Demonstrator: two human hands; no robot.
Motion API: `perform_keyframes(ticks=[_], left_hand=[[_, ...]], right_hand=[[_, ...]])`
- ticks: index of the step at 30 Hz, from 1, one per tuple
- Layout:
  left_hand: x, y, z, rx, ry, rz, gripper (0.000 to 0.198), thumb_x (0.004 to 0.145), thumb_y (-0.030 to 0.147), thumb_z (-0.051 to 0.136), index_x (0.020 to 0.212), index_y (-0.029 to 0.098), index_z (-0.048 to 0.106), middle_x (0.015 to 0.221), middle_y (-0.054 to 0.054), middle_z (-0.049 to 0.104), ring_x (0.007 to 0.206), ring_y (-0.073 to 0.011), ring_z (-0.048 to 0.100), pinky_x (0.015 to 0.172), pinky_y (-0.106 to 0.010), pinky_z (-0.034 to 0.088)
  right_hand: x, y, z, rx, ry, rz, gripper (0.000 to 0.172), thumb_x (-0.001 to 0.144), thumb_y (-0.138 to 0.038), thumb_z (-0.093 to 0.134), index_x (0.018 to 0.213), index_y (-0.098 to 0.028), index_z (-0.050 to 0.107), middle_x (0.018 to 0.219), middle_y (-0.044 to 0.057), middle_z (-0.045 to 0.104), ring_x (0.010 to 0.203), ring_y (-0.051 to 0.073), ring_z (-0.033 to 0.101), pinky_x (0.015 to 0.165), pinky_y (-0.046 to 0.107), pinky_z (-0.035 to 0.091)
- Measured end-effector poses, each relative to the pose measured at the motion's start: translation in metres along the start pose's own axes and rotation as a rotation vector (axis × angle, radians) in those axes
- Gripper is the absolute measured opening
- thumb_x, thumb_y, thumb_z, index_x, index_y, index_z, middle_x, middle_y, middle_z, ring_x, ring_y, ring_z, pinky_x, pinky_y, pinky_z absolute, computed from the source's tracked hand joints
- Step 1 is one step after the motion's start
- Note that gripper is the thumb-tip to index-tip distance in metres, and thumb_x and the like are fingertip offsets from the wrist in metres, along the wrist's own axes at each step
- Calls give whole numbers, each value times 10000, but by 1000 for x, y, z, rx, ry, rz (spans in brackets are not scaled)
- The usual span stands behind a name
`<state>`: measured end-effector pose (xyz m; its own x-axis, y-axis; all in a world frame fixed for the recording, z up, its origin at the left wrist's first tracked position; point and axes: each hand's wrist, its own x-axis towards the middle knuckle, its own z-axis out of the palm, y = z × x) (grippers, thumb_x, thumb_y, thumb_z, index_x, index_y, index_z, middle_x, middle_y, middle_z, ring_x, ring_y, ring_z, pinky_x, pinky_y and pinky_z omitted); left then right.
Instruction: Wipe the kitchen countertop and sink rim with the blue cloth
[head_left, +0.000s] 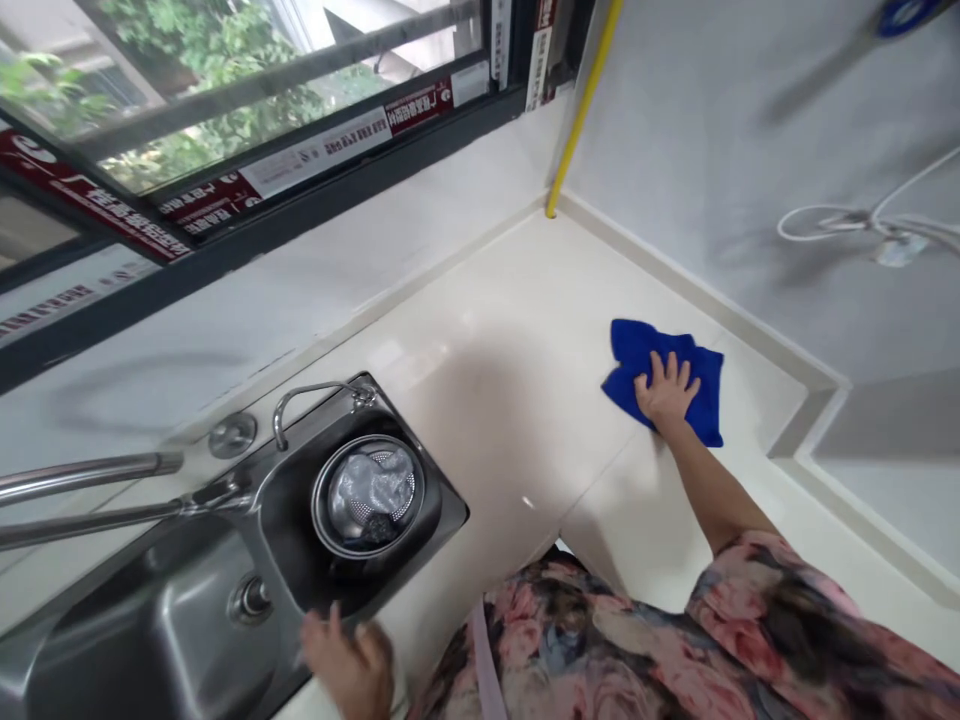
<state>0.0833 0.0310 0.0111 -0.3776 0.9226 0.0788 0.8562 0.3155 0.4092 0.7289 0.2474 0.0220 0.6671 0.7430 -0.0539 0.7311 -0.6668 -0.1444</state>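
My right hand [666,388] lies flat with fingers spread on a blue cloth [637,352], pressing it onto the cream countertop [510,360] near the corner of the walls. My left hand [349,658] rests on the front edge of the steel sink [180,610], its fingers bent over the rim and blurred; nothing shows in it.
A round steel strainer basket [369,494] holding a crumpled wrapper sits in the sink's small bowl. A faucet [90,470] reaches over the sink from the left. A window runs along the back wall, a yellow pipe [581,110] stands in the corner, and white cable [847,220] hangs on the right wall.
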Motion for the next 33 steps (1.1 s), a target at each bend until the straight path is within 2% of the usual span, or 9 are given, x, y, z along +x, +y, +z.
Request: perform_keyframes(ticks=[2, 4, 6, 9, 12, 18, 24, 29, 33], left_hand=[[31, 44, 26, -138, -41, 210, 624, 1005, 429, 448, 1552, 152, 561, 1667, -230, 491, 1605, -407, 404, 1288, -682, 361], [70, 90, 52, -202, -151, 394, 534, 1063, 373, 398, 1506, 158, 606, 1640, -205, 543, 1607, -317, 426, 1315, -589, 366], [114, 131, 74, -211, -232, 529, 520, 1088, 342, 365, 1507, 161, 613, 1657, -184, 539, 1625, -286, 402, 1329, -575, 350], [172, 176, 98, -169, -299, 592, 545, 1103, 316, 337, 1576, 163, 560, 1695, -172, 496, 1657, -267, 338, 1353, -589, 292], [207, 203, 116, -143, -324, 570, 557, 1103, 337, 353, 1581, 135, 556, 1707, -185, 471, 1665, -289, 316, 1361, -611, 250], [215, 227, 136, -95, -263, 371, 550, 1104, 384, 402, 1606, 216, 553, 1743, -141, 427, 1676, -323, 282, 1357, -675, 179], [207, 236, 135, -17, -193, 368, 552, 1092, 390, 455, 1602, 206, 563, 1744, -144, 426, 1668, -361, 289, 1351, -689, 188], [206, 235, 134, -8, -201, 380, 555, 1095, 362, 454, 1625, 222, 537, 1746, -138, 424, 1667, -356, 292, 1353, -684, 191], [206, 234, 136, -18, -202, 375, 549, 1088, 350, 467, 1618, 232, 547, 1745, -127, 430, 1669, -348, 289, 1356, -670, 198]], right_hand=[[27, -4, 4, 23, 5, 114, 767, 1013, -437, 325, 1738, -190, 346, 1809, 224, 241, 1680, 474, 159, 1250, 844, 157], [53, -11, 9, 43, 12, 198, 788, 1016, -459, 305, 1746, -164, 329, 1811, 256, 202, 1676, 513, 120, 1235, 860, 107], [77, -19, 13, 62, 19, 249, 809, 1012, -471, 296, 1753, -145, 310, 1814, 268, 165, 1675, 531, 83, 1230, 852, 71], [110, -36, 14, 68, 18, 292, 815, 1011, -456, 307, 1760, -135, 283, 1806, 301, 150, 1677, 526, 74, 1196, 865, 94], [141, -58, 13, 31, -4, 324, 800, 1032, -431, 294, 1765, -114, 248, 1797, 336, 126, 1673, 528, 89, 1176, 864, 139], [194, -129, 16, 32, -12, 218, 793, 1065, -451, 302, 1757, -67, 236, 1796, 342, 113, 1655, 553, 66, 1200, 871, 89], [223, -240, 34, 13, -73, -70, 834, 1055, -545, 326, 1759, -108, 229, 1817, 278, 124, 1648, 568, 78, 1186, 917, 75], [213, -329, 58, 14, -75, -272, 851, 1049, -529, 340, 1748, -59, 223, 1810, 283, 147, 1639, 590, 67, 1164, 941, 62], [168, -385, 66, 31, -49, -399, 848, 1038, -497, 377, 1728, -18, 257, 1813, 268, 162, 1642, 579, 67, 1208, 906, 41]])
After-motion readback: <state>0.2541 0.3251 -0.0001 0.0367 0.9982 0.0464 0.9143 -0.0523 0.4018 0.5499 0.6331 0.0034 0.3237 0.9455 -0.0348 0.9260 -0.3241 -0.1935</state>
